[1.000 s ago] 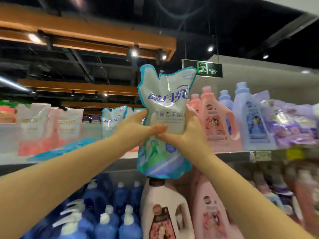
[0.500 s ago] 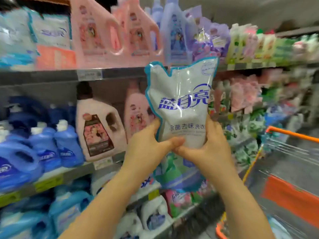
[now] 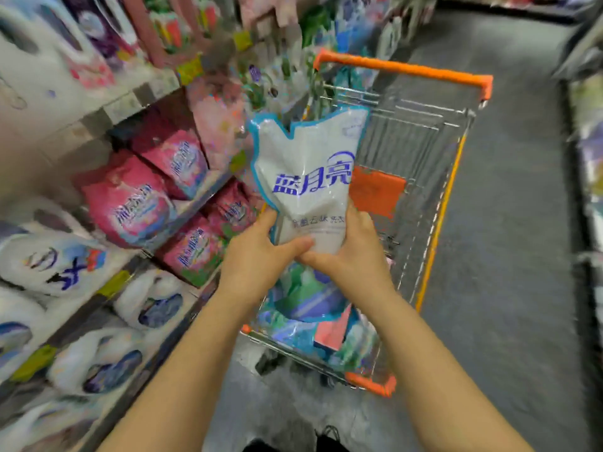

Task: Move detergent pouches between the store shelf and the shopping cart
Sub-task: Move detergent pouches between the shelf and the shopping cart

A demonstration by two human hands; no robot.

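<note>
Both grips are clamped on one detergent pouch point(image 3: 306, 177). The left grip point(image 3: 257, 256) and right grip point(image 3: 352, 256) squeeze its middle, thumbs meeting in front, and the pouch is upright. The shopping cart point(image 3: 404, 70) sits right below and beyond them, with other pouches point(image 3: 293, 334) already lying inside. The store shelf point(image 3: 146, 93) is off to the left grip's side. Looks mid-transfer to me: this one's not dropped in yet.
</note>
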